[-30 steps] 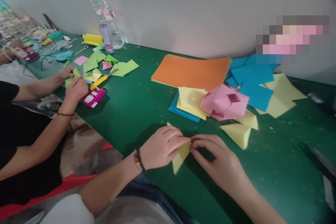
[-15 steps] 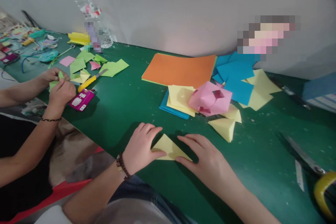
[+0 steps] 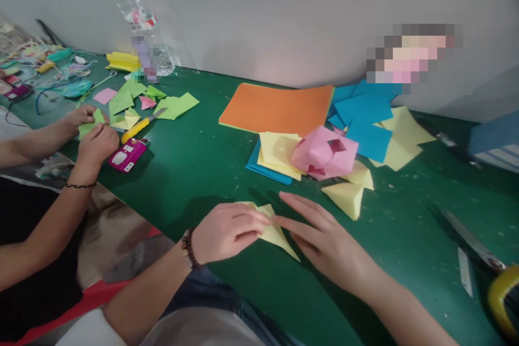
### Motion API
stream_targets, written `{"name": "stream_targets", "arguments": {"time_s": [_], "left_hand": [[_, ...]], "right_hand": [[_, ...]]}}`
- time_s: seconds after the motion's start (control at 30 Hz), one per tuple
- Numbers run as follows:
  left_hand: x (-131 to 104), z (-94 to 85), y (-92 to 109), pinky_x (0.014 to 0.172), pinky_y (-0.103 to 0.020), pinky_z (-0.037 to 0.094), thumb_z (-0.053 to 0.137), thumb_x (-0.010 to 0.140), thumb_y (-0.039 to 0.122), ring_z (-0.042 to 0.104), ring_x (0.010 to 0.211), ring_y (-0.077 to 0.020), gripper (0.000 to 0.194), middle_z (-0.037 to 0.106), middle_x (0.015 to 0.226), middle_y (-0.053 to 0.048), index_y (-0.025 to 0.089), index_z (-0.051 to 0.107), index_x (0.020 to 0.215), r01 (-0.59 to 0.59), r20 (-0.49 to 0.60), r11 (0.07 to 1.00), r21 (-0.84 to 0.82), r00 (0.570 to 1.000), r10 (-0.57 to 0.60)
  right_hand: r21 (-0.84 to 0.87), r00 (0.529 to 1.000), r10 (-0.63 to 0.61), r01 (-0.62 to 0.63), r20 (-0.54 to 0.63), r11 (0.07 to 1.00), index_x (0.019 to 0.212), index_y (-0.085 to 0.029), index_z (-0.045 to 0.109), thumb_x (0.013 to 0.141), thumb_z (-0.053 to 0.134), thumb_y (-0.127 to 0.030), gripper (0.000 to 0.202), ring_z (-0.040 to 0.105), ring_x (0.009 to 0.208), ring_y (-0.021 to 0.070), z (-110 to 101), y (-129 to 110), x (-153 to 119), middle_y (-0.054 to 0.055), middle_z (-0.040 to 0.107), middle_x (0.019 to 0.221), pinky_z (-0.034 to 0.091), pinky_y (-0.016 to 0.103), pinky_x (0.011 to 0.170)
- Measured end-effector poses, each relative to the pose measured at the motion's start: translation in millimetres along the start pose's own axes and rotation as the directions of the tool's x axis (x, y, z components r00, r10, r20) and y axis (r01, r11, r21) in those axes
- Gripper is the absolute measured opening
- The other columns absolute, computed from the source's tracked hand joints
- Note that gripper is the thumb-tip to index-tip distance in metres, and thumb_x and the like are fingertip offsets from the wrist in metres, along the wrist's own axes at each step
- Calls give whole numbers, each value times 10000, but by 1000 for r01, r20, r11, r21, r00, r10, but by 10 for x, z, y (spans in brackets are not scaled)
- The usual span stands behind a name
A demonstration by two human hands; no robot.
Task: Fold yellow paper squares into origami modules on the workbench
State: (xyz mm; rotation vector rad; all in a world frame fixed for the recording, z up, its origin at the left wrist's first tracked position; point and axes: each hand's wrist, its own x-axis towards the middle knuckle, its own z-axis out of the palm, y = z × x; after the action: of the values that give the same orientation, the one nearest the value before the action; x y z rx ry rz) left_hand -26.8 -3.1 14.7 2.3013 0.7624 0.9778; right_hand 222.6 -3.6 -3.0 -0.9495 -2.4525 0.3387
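Note:
A small pale yellow piece of folded paper (image 3: 278, 235) lies on the green table in front of me. My left hand (image 3: 227, 230) is closed over its left part, fingers and thumb pinching it, so that part is mostly hidden. On the other side, my right hand (image 3: 330, 243) has its fingers stretched out, and a fingertip meets the paper close to the left fingertips. Beyond my hands sits a pink folded-paper shape (image 3: 324, 151) with square openings. It rests by a stack of yellow paper (image 3: 279, 151) and a folded yellow piece (image 3: 344, 197).
Orange sheets (image 3: 275, 108) and blue papers (image 3: 365, 119) lie toward the wall. Scissors (image 3: 500, 292) are at the right edge. On the left, another person's hands (image 3: 95, 130) hold green paper near a yellow cutter (image 3: 135, 130) and a purple box (image 3: 127, 155). A plastic bottle (image 3: 162, 59) stands behind.
My left hand has shifted right and closed over the paper, which has turned, its right corner now pointing toward me. The right hand's fingers have straightened. The other person's hands moved slightly.

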Motion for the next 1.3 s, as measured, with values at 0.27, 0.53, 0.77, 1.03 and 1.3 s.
{"name": "stream_targets", "arguments": {"time_s": [0.27, 0.53, 0.77, 1.03, 1.3], "left_hand": [[-204, -46, -87, 790, -307, 549, 533, 765, 5, 657, 850, -146, 203, 685, 853, -47, 182, 594, 840, 71, -182, 953, -295, 975, -129], [-178, -42, -80, 674, -255, 532, 589, 794, 81, 625, 779, -134, 92, 614, 850, -49, 167, 617, 778, 298, -69, 863, -407, 932, -355], [-263, 45, -69, 968, -413, 482, 644, 853, 183, 561, 1129, -230, 86, 660, 972, -59, 193, 697, 786, 168, 27, 963, 213, 984, -177], [-237, 116, 60, 928, -390, 476, 584, 840, 132, 564, 1027, -213, 53, 642, 914, -54, 168, 617, 820, 312, -14, 913, 262, 947, -320], [-116, 213, 93, 805, -387, 466, 433, 961, 217, 501, 876, -217, 369, 558, 819, -43, 272, 525, 1314, 279, 60, 845, 456, 938, -342]], "right_hand": [[-88, 994, -106, 102, -40, 991, 1328, -240, 524, 846, 472, -28, 529, 364, 1393, 255, 71, -42, -2, 81, 488, 1444, 477, 460, 1015], [-199, 964, -215, 182, -158, 963, 1180, -249, 646, 874, 548, -119, 347, 467, 1319, 237, 43, -130, -2, 35, 681, 1207, 445, 450, 1050], [-46, 989, -150, 150, 9, 988, 1018, -242, 704, 922, 489, -170, 246, 653, 993, 191, -11, -90, -64, 38, 736, 968, 561, 356, 855], [-14, 948, 300, -304, -108, 953, 1169, -199, 619, 936, 477, -251, 278, 623, 624, 131, 157, -107, 16, 18, 652, 716, 506, 236, 546], [-103, 974, 210, -218, -80, 970, 1064, -209, 697, 940, 445, -215, 281, 638, 705, 151, 151, -124, 88, 54, 680, 807, 513, 265, 619]]}}
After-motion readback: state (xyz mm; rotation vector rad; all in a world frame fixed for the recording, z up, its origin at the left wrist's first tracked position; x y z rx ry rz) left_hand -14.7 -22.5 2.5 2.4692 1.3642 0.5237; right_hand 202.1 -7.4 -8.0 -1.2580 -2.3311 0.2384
